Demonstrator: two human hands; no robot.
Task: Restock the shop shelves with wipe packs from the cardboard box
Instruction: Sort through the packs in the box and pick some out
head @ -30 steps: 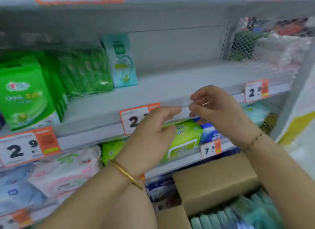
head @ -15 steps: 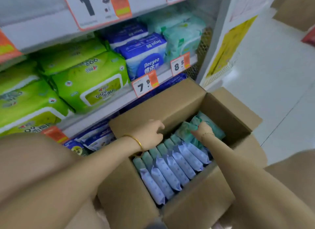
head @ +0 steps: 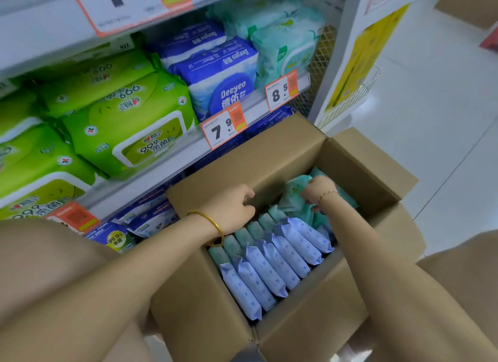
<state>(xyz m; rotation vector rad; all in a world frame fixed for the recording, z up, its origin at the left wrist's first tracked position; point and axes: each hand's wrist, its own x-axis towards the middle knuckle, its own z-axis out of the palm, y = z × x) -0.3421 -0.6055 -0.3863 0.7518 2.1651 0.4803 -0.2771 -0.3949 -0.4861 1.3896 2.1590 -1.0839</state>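
Where the cardboard box stands open before the shelves, its near row holds blue packs on edge, with a row of teal packs behind, packed upright so each can be drawn out singly. The left hand hovers over the teal row by the far wall, fingers loosely curled and gripping nothing, probably to steady the neighbours. The right hand, at the far right end, grips one teal pack tilted above the row, apparently to pull it free. Beyond, the shelf carries green packs behind a price tag.
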